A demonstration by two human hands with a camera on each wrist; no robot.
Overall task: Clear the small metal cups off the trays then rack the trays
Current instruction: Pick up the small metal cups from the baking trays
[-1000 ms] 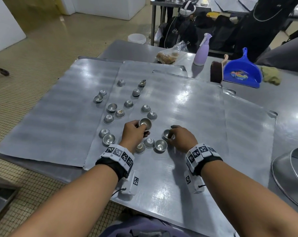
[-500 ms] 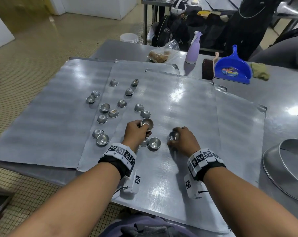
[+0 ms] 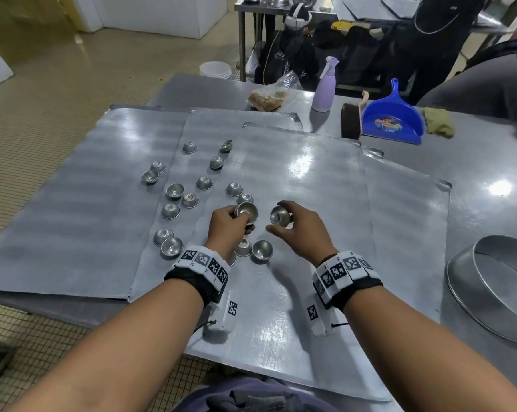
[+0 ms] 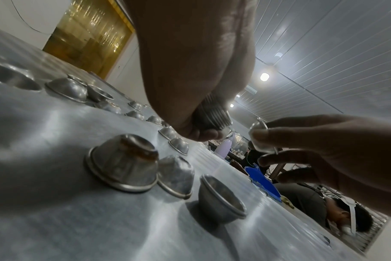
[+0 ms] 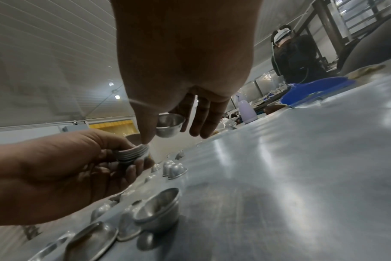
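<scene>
The left hand (image 3: 226, 226) hides part of the cluster of cups just below it in the head view: only the rims of one or two cups show beside the wrist band, so their number there cannot be told. The large round metal pan (image 3: 498, 288) at the right edge is cut off by the frame. In both wrist views the nearest cups are blurred, and the people in the background are dim.

The left hand grips a nested stack of small metal cups (image 5: 133, 153), fingers curled under it and thumb over the rim; the ribbed edges of several stacked cups show in the left wrist view (image 4: 212, 114), though the exact count is hard to make out. The stack is held just above the front tray (image 3: 296, 292), near the centre of the head view.

The right hand (image 3: 303, 230) pinches a single cup (image 3: 280, 216) between thumb and fingertips, lifted clear of the tray and tilted with its mouth toward the stack. The other fingers hang loosely spread. The two held items are just beside each other but apart.

The loose cups (image 3: 174, 191) lie scattered left of centre across the overlapping trays, some upright, some upside down. One upright cup (image 3: 262, 250) sits just below the hands.

At the upper right of the head view stand a lilac spray bottle (image 3: 325, 84), a blue dustpan (image 3: 392, 117) and a brush (image 3: 350, 120).
</scene>
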